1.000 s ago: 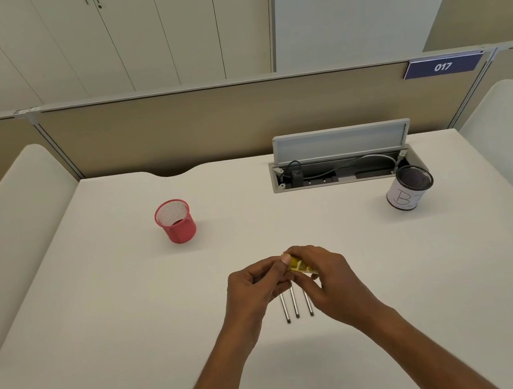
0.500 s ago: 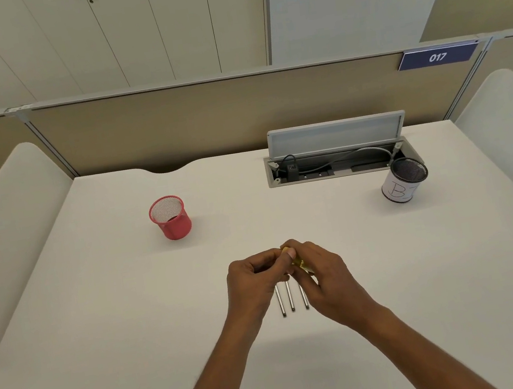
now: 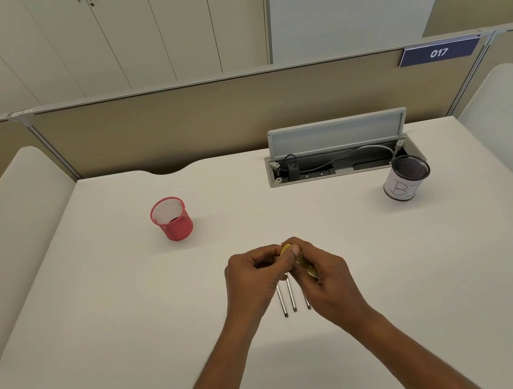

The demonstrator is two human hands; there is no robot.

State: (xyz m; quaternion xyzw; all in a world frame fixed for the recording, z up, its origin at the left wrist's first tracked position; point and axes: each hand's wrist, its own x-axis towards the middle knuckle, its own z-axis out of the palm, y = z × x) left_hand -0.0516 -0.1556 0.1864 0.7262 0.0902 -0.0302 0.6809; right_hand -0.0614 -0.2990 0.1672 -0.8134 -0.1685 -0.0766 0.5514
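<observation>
Change since 1 s ago is minimal: left hand [image 3: 254, 281] & right hand [image 3: 328, 280] both pinch yellow piece [image 3: 286, 250] just above 3 metal rods [image 3: 292, 297] on counter [image 3: 133, 312]; prob. still mid-fiddle.

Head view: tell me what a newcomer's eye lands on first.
Over the desk, the left hand and right hand both pinch a small yellow object above three metal rods lying side by side. A red mesh cup stands back left, a black mesh cup marked B back right.

Left hand [image 3: 254, 278] and right hand [image 3: 324, 279] pinch a small yellow object [image 3: 286, 249] above three metal rods [image 3: 292, 299].
</observation>
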